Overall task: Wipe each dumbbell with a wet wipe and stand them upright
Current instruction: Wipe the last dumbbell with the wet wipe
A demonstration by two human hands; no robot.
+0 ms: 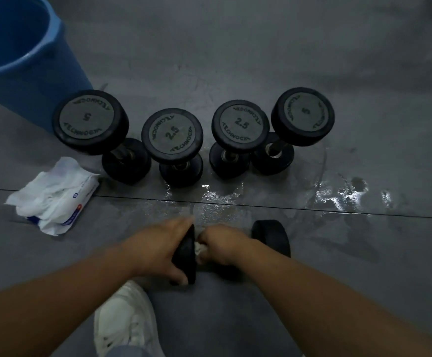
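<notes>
Black rubber-headed dumbbell [271, 237] lies on its side on the wet grey floor [261, 202], close to the person. Left hand [158, 249] grips its left head. Right hand [225, 244] is curled round the handle, holding a crumpled white wet wipe [199, 248] against it. Four matching black dumbbells [172, 134] stand upright in a row behind.

At lower centre, the left hand [155, 249] is gripping one head of a lying dumbbell [271, 235] while the right hand [225, 244] is clutching a white wipe [199, 248] at its handle. Four upright dumbbells [172, 135] are standing mid-frame, and a blue bucket [29, 73] is sitting upper left.
</notes>
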